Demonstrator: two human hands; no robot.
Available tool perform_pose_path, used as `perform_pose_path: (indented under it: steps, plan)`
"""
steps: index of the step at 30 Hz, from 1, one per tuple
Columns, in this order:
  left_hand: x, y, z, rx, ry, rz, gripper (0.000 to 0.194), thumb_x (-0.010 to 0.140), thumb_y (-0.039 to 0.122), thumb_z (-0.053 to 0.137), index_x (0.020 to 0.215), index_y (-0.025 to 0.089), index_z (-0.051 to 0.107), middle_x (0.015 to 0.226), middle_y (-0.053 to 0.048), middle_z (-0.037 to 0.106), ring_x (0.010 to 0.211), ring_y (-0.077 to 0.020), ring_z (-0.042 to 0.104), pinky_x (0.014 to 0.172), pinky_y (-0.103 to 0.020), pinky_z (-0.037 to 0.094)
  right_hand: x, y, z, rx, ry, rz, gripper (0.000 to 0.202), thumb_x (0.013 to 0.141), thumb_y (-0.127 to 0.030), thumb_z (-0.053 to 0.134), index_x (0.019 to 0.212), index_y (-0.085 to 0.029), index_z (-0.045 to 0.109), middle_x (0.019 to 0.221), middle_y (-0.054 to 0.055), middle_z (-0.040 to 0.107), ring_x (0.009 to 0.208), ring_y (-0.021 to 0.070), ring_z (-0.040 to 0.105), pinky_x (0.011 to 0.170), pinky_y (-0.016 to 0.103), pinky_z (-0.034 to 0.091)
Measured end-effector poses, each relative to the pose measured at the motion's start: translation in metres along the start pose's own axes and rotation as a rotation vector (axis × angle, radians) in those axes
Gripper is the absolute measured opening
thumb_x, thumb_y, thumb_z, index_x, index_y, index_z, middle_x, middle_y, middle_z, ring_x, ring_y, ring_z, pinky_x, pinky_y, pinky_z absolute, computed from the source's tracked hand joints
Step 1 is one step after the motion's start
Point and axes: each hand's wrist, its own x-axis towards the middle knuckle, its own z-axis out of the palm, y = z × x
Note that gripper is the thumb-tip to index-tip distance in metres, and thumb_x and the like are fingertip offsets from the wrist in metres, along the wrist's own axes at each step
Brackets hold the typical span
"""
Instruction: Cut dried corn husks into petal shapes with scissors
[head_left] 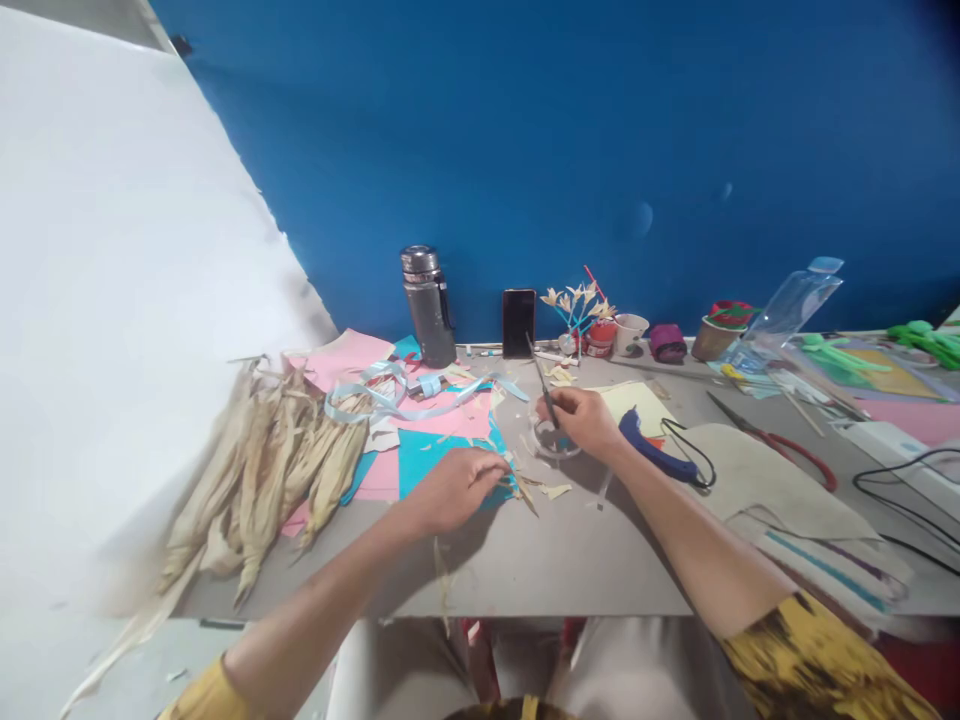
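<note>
My right hand (pixel 585 422) is closed around a slim dark pointed tool (pixel 544 383), its tip up and to the left; its exact kind is unclear. Just under that hand sits a round clear dish or tape roll (pixel 555 452). My left hand (pixel 461 490) has its fingers pinched together over the edge of a blue sheet (pixel 431 458). Pale husk scraps (pixel 529 490) lie at its fingertips; whatever the pinch holds is hidden. Farther back, cream husk flowers (pixel 576 298) stand on blue stems.
Dried corn husks (pixel 259 470) hang over the table's left edge. Behind stand a grey flask (pixel 430 310), a phone (pixel 519 322), paper cups and a tilted plastic bottle (pixel 791 315). Right of my right arm lie a blue glue gun (pixel 654 450), red-handled scissors (pixel 795 455) and a power strip (pixel 900 460).
</note>
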Motion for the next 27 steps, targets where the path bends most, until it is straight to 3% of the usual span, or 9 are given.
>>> perform_pose_path:
  steps: [3, 6, 9, 12, 14, 16, 19, 24, 27]
  plan:
    - [0.020, 0.010, 0.003, 0.021, 0.004, 0.006, 0.032, 0.095, 0.027, 0.038, 0.113, 0.021, 0.064, 0.123, -0.008, 0.067, 0.115, -0.0218, 0.059, 0.099, -0.032, 0.044, 0.004, -0.001, -0.004, 0.067, 0.059, 0.045, 0.023, 0.072, -0.039, 0.065, 0.072, -0.016, 0.069, 0.070, 0.004, 0.070, 0.066, 0.0174, 0.064, 0.062, 0.026, 0.048]
    - [0.036, 0.018, 0.011, 0.217, -0.073, 0.053, 0.025, 0.091, 0.033, 0.049, 0.104, 0.017, 0.064, 0.123, -0.014, 0.062, 0.121, -0.0282, 0.052, 0.101, -0.040, 0.042, 0.004, -0.002, -0.005, 0.054, 0.087, 0.069, 0.024, 0.070, -0.041, 0.067, 0.070, -0.016, 0.068, 0.066, 0.004, 0.069, 0.063, 0.0171, 0.063, 0.058, 0.025, 0.046]
    - [0.020, 0.030, 0.020, 0.262, -0.125, 0.101, 0.023, 0.090, 0.036, 0.052, 0.101, 0.018, 0.063, 0.116, -0.013, 0.062, 0.115, -0.0288, 0.054, 0.097, -0.042, 0.043, 0.002, -0.005, -0.005, 0.044, 0.089, 0.054, 0.026, 0.071, -0.041, 0.067, 0.067, -0.016, 0.067, 0.064, 0.003, 0.067, 0.060, 0.0156, 0.060, 0.055, 0.024, 0.044]
    - [-0.007, 0.043, 0.025, 0.174, -0.194, 0.218, 0.024, 0.096, 0.034, 0.042, 0.099, 0.022, 0.062, 0.118, -0.010, 0.061, 0.117, -0.0243, 0.053, 0.100, -0.039, 0.042, 0.000, -0.011, -0.005, 0.044, 0.075, 0.039, 0.026, 0.073, -0.042, 0.066, 0.067, -0.016, 0.066, 0.065, 0.003, 0.067, 0.060, 0.0147, 0.058, 0.055, 0.024, 0.043]
    - [-0.014, 0.051, 0.028, 0.174, -0.147, 0.206, 0.026, 0.096, 0.036, 0.043, 0.110, 0.022, 0.060, 0.130, -0.011, 0.055, 0.125, -0.0259, 0.047, 0.105, -0.041, 0.039, -0.001, -0.014, -0.004, 0.030, 0.070, 0.042, 0.027, 0.074, -0.043, 0.065, 0.068, -0.016, 0.066, 0.066, 0.003, 0.067, 0.060, 0.0139, 0.057, 0.054, 0.023, 0.042]
    - [-0.011, 0.059, 0.031, 0.212, -0.090, 0.118, 0.034, 0.094, 0.042, 0.048, 0.118, 0.020, 0.056, 0.138, -0.014, 0.050, 0.129, -0.0307, 0.042, 0.106, -0.046, 0.037, -0.002, -0.015, -0.004, 0.012, 0.068, 0.043, 0.028, 0.074, -0.043, 0.065, 0.067, -0.016, 0.066, 0.064, 0.002, 0.066, 0.058, 0.0128, 0.055, 0.053, 0.023, 0.041]
    - [-0.003, 0.070, 0.039, 0.245, -0.089, 0.025, 0.038, 0.091, 0.048, 0.050, 0.114, 0.019, 0.058, 0.131, -0.015, 0.052, 0.125, -0.0339, 0.044, 0.103, -0.050, 0.038, -0.002, -0.014, -0.002, 0.017, 0.068, 0.038, 0.026, 0.074, -0.040, 0.065, 0.066, -0.016, 0.065, 0.062, 0.001, 0.063, 0.057, 0.0122, 0.053, 0.054, 0.023, 0.040]
    - [-0.006, 0.081, 0.046, 0.227, -0.104, 0.069, 0.035, 0.096, 0.047, 0.042, 0.106, 0.019, 0.062, 0.122, -0.014, 0.058, 0.120, -0.0308, 0.048, 0.101, -0.048, 0.039, 0.000, -0.012, -0.005, 0.035, 0.090, 0.028, 0.027, 0.074, -0.042, 0.065, 0.066, -0.016, 0.064, 0.064, 0.000, 0.063, 0.059, 0.0127, 0.054, 0.056, 0.023, 0.040]
    - [0.002, 0.082, 0.045, 0.245, -0.060, 0.046, 0.033, 0.097, 0.041, 0.039, 0.107, 0.018, 0.061, 0.120, -0.015, 0.059, 0.119, -0.0297, 0.049, 0.100, -0.046, 0.040, 0.002, -0.011, -0.014, -0.091, 0.043, 0.033, 0.028, 0.078, -0.042, 0.062, 0.066, -0.017, 0.064, 0.062, 0.000, 0.062, 0.057, 0.0125, 0.052, 0.054, 0.023, 0.037]
